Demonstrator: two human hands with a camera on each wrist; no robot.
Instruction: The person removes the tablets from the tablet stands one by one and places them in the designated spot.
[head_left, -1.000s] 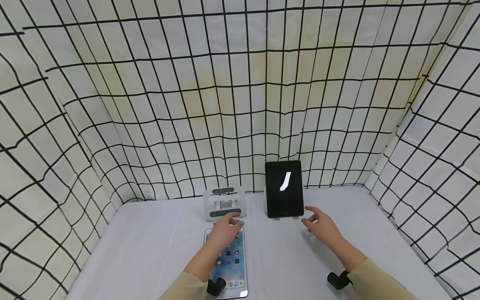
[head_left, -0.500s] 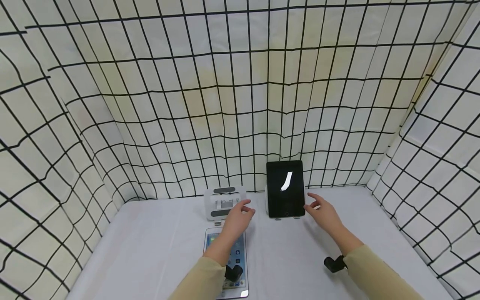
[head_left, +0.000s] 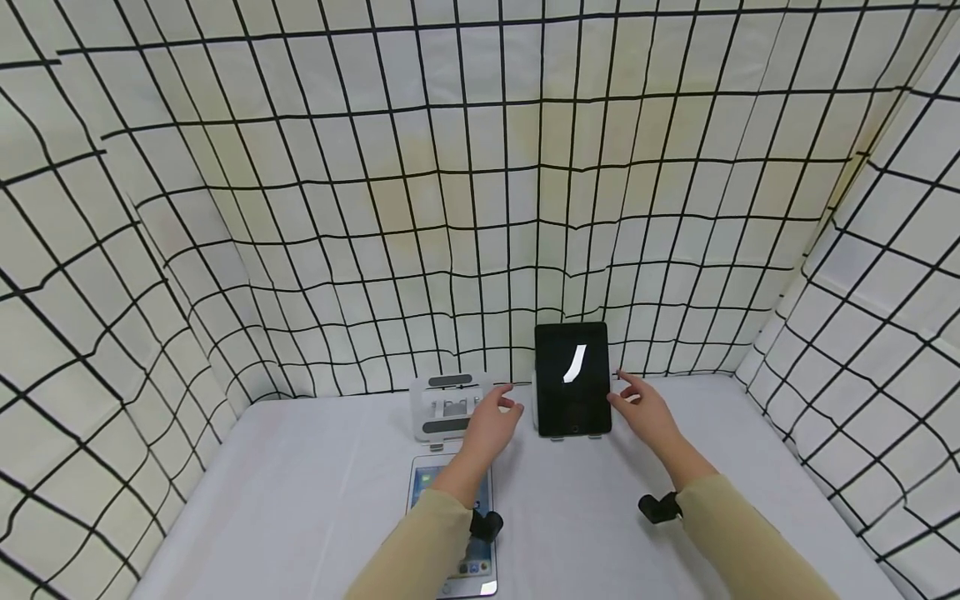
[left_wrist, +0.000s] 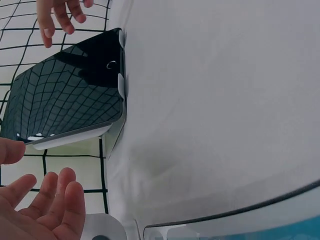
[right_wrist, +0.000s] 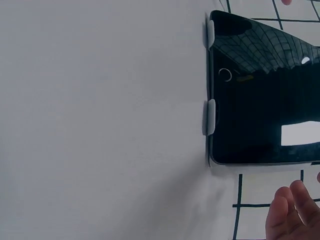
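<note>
A black tablet (head_left: 572, 379) leans upright on a white stand (left_wrist: 75, 138), held at its lower edge by two small lips. My left hand (head_left: 493, 427) hovers left of this tablet, fingers relaxed and apart, holding nothing. On the tablet's other side is my right hand (head_left: 643, 414), its thumb close to the right edge; whether it touches cannot be told. In the right wrist view, the fingers (right_wrist: 285, 212) stay apart from the tablet. Behind my left hand stands a second white stand (head_left: 450, 427) with grey pads, bearing no tablet.
A white-framed tablet (head_left: 476, 567) with a lit home screen lies flat on the white table (head_left: 300, 483), partly under my left forearm. White walls with a black grid (head_left: 480, 208) enclose the table's back and sides.
My left hand has moved right and away from me, from over the second stand toward the black tablet. My right hand has risen a little along that tablet's right edge.
</note>
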